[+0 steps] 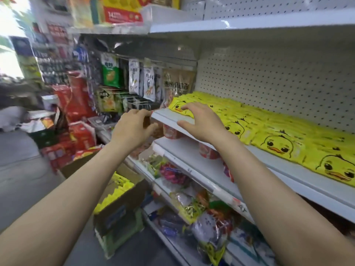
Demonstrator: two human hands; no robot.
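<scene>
Rows of yellow packs printed with a duck face (276, 144) lie flat on a white shelf (299, 171) in front of a pegboard back. My right hand (199, 120) rests on the leftmost duck pack (179, 107) at the shelf's left end, with its fingers spread over the pack and its thumb along the shelf's front lip. My left hand (132, 125) is at the shelf's left corner with its fingers curled. Whether it pinches anything there is not clear.
Lower shelves (192, 169) hold mixed snack bags and red tubs. An open cardboard box (119, 200) with more yellow packs stands on a green stool on the floor. Snack bags (134, 77) hang on hooks to the left, beside red boxes (76, 100).
</scene>
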